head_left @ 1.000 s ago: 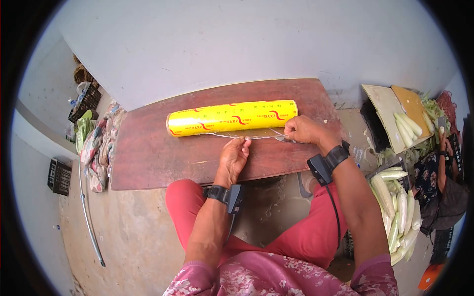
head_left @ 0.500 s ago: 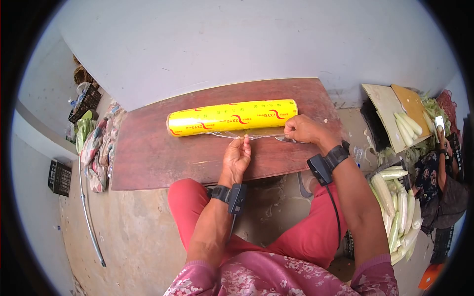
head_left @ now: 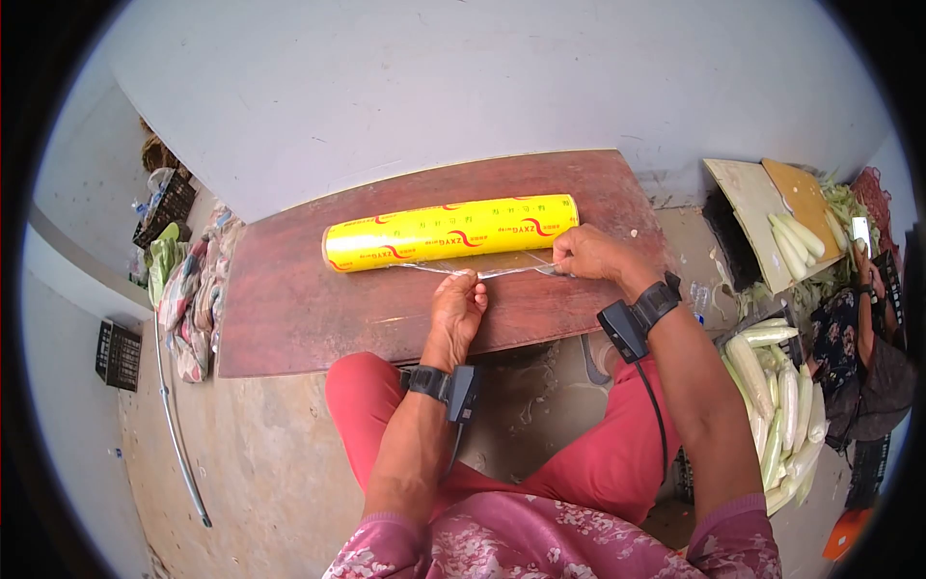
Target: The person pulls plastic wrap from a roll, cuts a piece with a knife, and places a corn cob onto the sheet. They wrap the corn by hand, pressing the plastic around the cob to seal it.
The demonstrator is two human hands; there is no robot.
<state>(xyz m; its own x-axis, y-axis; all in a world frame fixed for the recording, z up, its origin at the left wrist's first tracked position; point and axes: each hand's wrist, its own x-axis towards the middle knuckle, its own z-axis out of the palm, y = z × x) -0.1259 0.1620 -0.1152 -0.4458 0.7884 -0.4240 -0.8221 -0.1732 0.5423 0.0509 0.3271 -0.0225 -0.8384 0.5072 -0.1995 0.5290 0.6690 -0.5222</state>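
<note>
A yellow roll of plastic film (head_left: 449, 233) with red and green print lies across the reddish-brown board (head_left: 280, 323). Along its near side a loose edge of clear film (head_left: 511, 270) hangs out, bunched and shiny. My left hand (head_left: 458, 309) pinches this edge near the middle of the roll, palm turned partly up. At the roll's right end my right hand (head_left: 588, 255) has its fingers closed on the film's edge. Both wrists carry black straps with boxes.
On the right, peeled pale vegetables (head_left: 786, 405) are heaped, and more lie on a tilted board (head_left: 748, 207). A person (head_left: 863, 328) holding a phone sits beyond. Left are rumpled cloths (head_left: 198, 299), a black crate (head_left: 118, 354) and a metal pole (head_left: 174, 434).
The film's edge shows more clearly between my hands and looks slightly tauter. My left hand has turned a little, its fingers curled more. The roll has barely shifted.
</note>
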